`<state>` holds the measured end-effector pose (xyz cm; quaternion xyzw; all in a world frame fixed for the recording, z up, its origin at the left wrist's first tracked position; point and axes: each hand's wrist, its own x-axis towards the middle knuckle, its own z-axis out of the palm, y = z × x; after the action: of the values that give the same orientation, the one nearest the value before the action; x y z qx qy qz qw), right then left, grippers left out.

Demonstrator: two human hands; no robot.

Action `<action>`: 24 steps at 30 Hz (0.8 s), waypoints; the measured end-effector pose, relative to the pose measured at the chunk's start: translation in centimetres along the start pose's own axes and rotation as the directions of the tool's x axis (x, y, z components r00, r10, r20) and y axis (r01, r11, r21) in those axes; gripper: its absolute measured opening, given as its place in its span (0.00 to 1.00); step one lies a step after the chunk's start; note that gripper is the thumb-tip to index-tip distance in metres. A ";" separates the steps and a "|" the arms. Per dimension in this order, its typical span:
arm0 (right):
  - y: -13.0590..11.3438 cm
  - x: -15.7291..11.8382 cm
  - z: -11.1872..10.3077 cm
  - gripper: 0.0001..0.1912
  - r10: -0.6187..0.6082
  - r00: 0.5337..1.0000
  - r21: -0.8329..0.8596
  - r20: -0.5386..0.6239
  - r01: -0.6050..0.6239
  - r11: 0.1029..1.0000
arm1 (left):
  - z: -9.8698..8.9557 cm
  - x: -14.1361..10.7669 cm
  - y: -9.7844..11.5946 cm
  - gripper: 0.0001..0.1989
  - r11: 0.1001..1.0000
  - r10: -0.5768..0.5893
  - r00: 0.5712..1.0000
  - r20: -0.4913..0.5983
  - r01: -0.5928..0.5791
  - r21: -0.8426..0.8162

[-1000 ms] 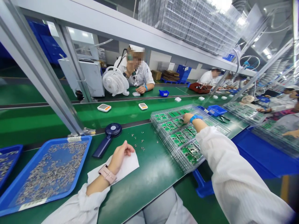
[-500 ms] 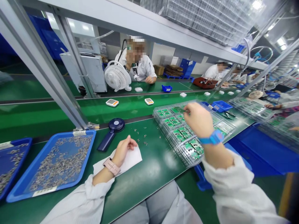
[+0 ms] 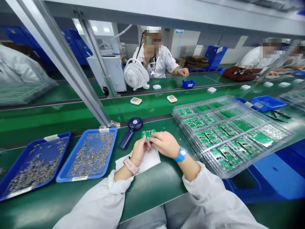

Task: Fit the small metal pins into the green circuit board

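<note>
A small green circuit board (image 3: 148,134) is held up between both hands, over the bench. My left hand (image 3: 140,152) grips its lower left side, fingers curled. From the right, my right hand (image 3: 165,143) pinches the board's near edge; its fingertips partly cover the board. Beneath my hands lies a white sheet of paper or cloth (image 3: 152,160). To the right, a clear plastic tray (image 3: 202,154) holds many green boards in its compartments.
Two blue trays (image 3: 62,178) of small metal parts stand at the left. A dark handheld fan (image 3: 130,133) lies behind my hands. Beyond it runs a green conveyor (image 3: 152,109) with white devices (image 3: 136,101). A metal post (image 3: 95,57) rises at left; a co-worker (image 3: 164,60) sits opposite.
My right hand has come left from the clear tray with a circuit board. Both hands now hold that board above the white sheet. The view has turned left.
</note>
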<state>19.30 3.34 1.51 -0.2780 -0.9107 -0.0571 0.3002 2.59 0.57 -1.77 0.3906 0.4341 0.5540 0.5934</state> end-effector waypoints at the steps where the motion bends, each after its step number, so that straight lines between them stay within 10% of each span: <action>1: 0.4 -0.1 -0.4 0.14 0.078 0.997 0.145 -0.012 -0.076 0.987 | 0.0 0.0 -0.1 0.24 1.000 -0.003 1.000 -0.001 0.003 0.002; 7: 2.2 0.0 -0.7 0.13 0.649 0.744 0.667 0.159 -0.565 0.485 | -0.3 -0.6 -0.2 0.24 0.997 -0.029 0.996 0.083 0.023 0.079; 12: 1.9 0.3 -0.5 0.14 0.563 0.647 0.753 0.513 -0.655 0.066 | -0.4 -0.7 -0.3 0.24 0.992 -0.022 0.994 0.110 0.008 0.125; 24: 2.4 -0.2 -1.7 0.20 0.251 0.713 0.739 0.654 -0.674 -0.011 | -0.8 -0.8 0.2 0.27 0.968 -0.088 0.965 0.246 0.025 0.249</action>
<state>21.63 4.83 2.61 -0.3203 -0.6140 0.6788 0.2442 1.75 -0.23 -1.78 0.5160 0.4300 0.4242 0.6073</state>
